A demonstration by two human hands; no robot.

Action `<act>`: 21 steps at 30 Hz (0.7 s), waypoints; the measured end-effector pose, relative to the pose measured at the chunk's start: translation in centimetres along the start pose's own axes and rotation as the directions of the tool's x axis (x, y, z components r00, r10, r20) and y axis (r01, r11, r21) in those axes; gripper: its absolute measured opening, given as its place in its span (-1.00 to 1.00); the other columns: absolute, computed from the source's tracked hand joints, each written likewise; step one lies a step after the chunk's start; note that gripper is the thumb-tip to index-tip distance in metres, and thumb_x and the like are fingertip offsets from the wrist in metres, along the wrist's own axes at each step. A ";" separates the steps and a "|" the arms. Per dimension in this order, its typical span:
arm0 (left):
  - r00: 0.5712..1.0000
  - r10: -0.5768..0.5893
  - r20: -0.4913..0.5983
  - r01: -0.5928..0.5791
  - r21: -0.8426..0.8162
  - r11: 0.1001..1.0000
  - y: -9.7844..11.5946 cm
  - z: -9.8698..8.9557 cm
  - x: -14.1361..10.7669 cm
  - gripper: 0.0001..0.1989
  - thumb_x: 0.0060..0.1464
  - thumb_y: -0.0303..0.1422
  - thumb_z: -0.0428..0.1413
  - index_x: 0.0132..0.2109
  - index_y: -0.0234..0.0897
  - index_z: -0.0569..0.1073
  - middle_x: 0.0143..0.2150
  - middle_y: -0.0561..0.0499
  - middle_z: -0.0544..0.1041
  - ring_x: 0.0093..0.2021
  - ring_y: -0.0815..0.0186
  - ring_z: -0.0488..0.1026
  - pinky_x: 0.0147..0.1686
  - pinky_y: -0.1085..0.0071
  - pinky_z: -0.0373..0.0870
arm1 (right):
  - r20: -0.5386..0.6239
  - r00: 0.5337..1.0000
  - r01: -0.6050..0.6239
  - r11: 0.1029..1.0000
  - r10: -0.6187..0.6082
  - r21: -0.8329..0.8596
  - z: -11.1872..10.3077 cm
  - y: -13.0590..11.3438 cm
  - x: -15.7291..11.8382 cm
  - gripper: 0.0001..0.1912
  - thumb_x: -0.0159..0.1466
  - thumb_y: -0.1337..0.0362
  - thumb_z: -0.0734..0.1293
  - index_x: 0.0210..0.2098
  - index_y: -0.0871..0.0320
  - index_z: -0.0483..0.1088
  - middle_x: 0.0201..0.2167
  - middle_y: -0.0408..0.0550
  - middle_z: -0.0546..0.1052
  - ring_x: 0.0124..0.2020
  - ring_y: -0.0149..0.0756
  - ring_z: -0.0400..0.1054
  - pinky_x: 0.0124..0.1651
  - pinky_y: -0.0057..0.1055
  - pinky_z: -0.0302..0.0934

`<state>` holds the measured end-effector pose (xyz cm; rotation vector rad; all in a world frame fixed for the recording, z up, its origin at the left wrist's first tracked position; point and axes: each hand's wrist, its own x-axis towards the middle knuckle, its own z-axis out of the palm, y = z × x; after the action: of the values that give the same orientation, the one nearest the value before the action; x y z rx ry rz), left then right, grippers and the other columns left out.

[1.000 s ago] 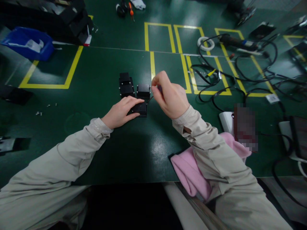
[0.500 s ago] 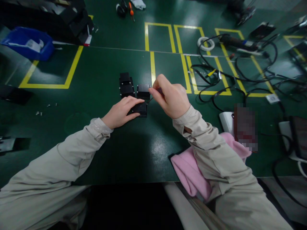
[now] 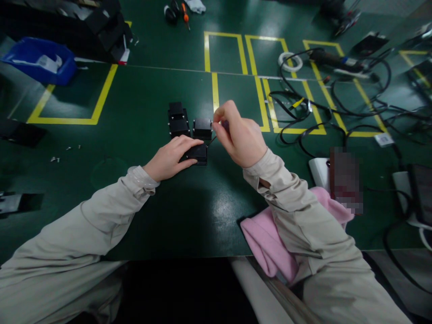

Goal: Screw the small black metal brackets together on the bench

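Note:
My left hand (image 3: 171,157) grips a small black box (image 3: 199,154) between thumb and fingers and holds it down on the green table. In my right hand (image 3: 241,135) is a screwdriver (image 3: 226,126), its dark handle mostly hidden by my closed fingers. The thin shaft slants down to the right side of the held box, where the tip meets it. Just behind stands a second black box (image 3: 202,128) with shiny screws at its sides. More black boxes (image 3: 177,121) sit together to its left.
Loose screws (image 3: 55,159) lie at left. A blue bin (image 3: 40,60) stands at the far left, an orange screwdriver (image 3: 185,15) at the back. Black cables (image 3: 297,112) and a tape roll (image 3: 290,62) spread across the right. A pink cloth (image 3: 270,243) lies under my right forearm.
The fingers of my right hand have shifted slightly around the screwdriver, and more of its handle shows. My left hand and the boxes stay in place.

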<state>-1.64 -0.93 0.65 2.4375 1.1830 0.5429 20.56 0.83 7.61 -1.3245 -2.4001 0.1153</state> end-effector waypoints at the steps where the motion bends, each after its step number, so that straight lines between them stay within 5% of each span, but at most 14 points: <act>1: 1.000 0.000 0.001 0.000 0.001 1.000 0.0 0.0 0.0 -0.53 0.29 -0.25 0.06 0.29 -0.25 0.30 0.16 -0.17 0.42 0.16 0.07 0.38 0.18 0.08 0.35 | 0.000 1.000 -0.005 1.000 0.005 0.006 0.0 0.0 0.0 -0.62 0.43 0.17 0.00 0.02 0.19 0.31 -0.30 -0.05 0.53 -0.40 -0.36 0.42 -0.30 -0.42 0.12; 9: 1.000 0.003 -0.009 -0.003 0.001 1.000 0.0 0.1 0.0 -0.54 0.29 -0.26 0.07 0.28 -0.26 0.31 0.16 -0.16 0.42 0.17 0.07 0.38 0.20 0.08 0.34 | 0.005 1.000 0.001 1.000 -0.001 -0.015 -0.1 -0.1 -0.1 -0.56 0.44 0.03 -0.01 -0.07 0.17 0.34 -0.40 -0.10 0.50 -0.41 -0.37 0.41 -0.30 -0.44 0.11; 16: 1.000 0.005 -0.009 -0.005 0.011 1.000 0.0 0.1 0.0 -0.53 0.29 -0.26 0.06 0.29 -0.26 0.31 0.16 -0.17 0.43 0.16 0.08 0.38 0.18 0.09 0.35 | -0.020 1.000 0.007 0.999 -0.006 0.033 0.2 0.1 -0.1 -0.64 0.42 0.19 0.01 0.04 0.19 0.28 -0.32 -0.07 0.52 -0.42 -0.38 0.40 -0.32 -0.44 0.10; 21: 1.000 0.001 -0.002 -0.001 0.007 1.000 0.1 0.0 0.0 -0.53 0.29 -0.26 0.06 0.29 -0.27 0.31 0.16 -0.17 0.42 0.17 0.07 0.38 0.19 0.08 0.34 | -0.020 1.000 0.013 1.000 -0.013 -0.023 0.0 0.1 -0.1 -0.56 0.44 0.02 -0.02 -0.08 0.16 0.33 -0.43 -0.11 0.48 -0.43 -0.35 0.41 -0.31 -0.43 0.11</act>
<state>-1.59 -0.95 0.66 2.4440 1.1868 0.5425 20.65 0.82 7.52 -1.3137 -2.3994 0.0708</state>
